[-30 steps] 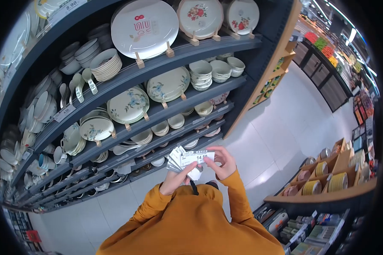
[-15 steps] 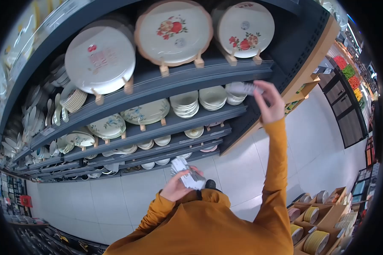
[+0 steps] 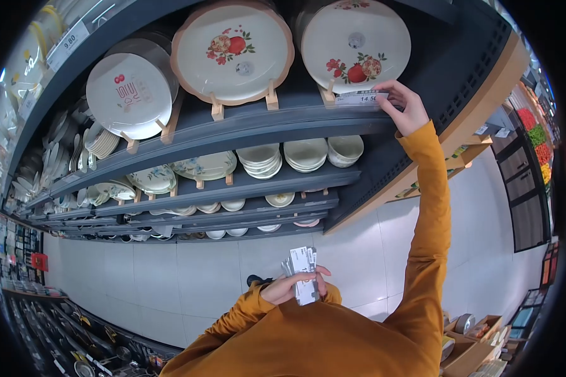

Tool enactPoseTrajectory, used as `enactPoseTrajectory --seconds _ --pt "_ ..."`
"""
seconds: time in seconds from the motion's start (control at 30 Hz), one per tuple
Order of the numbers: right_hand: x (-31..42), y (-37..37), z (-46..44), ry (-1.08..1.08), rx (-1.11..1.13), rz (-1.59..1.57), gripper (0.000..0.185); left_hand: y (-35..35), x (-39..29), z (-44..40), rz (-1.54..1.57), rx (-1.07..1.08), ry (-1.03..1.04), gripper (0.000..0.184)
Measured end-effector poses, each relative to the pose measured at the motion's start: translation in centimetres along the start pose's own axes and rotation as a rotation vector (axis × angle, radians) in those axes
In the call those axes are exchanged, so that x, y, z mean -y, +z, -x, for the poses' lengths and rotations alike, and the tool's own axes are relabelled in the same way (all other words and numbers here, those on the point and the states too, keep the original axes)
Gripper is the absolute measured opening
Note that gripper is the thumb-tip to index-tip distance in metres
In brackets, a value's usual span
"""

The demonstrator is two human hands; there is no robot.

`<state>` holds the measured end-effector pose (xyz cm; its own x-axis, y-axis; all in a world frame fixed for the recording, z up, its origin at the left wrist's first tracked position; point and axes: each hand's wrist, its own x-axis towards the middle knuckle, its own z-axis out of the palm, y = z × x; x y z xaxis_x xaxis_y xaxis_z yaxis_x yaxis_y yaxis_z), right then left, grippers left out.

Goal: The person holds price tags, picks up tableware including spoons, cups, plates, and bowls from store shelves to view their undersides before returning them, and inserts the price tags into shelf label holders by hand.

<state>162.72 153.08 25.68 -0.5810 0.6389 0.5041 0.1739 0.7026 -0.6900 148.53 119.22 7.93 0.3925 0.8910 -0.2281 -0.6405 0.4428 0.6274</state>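
The right hand (image 3: 406,108) pinches one end of a price label (image 3: 357,98) between thumb and fingers, holding it lengthwise along the front edge of the upper shelf (image 3: 251,127). The left hand (image 3: 285,289), low before the mustard sleeves and top, grips a fanned stack of labels (image 3: 305,290), thumb across the front one.

The price label is a slim white strip with a greyish band along its top; it reads 14.50, the last digit partly covered by the fingers. Print on the stack is too small to read.

Directly above the label stands a white plate with red pomegranates (image 3: 358,45), its wooden stand (image 3: 327,93) at the label's left end. Beside it is a scalloped plate (image 3: 233,53) with a pinkish-brown rim, then a round plate (image 3: 130,95) bearing red characters. A tag (image 3: 68,45) at upper left shows 9.80.

Below are stacked pale bowls (image 3: 305,155) and blue-flowered plates (image 3: 204,164). A perforated dark side panel (image 3: 481,60) closes off the shelf just right of the right hand. Pale tiles (image 3: 207,270) cover the floor.
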Motion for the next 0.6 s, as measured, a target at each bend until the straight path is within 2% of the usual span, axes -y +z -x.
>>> enactPoseTrajectory --seconds 0.07,0.2,0.3,0.4,0.53,0.6 --pt "0.0 -0.6 -0.1 0.029 0.029 -0.017 0.018 0.0 0.0 -0.4 0.088 0.041 -0.020 0.034" --pt "-1.0 -1.2 -0.3 0.018 0.049 0.068 0.018 1.5 -0.2 -1.0 0.221 -0.095 0.082 0.040" --pt "-1.0 -1.4 -0.4 0.032 0.065 0.161 0.018 -0.3 1.1 -1.9 0.313 -0.095 0.013 0.045" --pt "-0.6 -1.3 -0.2 -0.026 0.063 0.266 0.018 0.3 1.0 -2.2 0.248 -0.224 0.052 0.052" --pt "1.2 -0.5 -0.1 -0.126 0.074 0.175 0.019 1.8 0.3 -2.3 0.283 -0.232 0.059 0.055" --pt "1.1 -0.5 0.1 -0.144 0.103 0.321 0.020 2.0 0.5 -2.3 0.303 -0.209 0.084 0.055"
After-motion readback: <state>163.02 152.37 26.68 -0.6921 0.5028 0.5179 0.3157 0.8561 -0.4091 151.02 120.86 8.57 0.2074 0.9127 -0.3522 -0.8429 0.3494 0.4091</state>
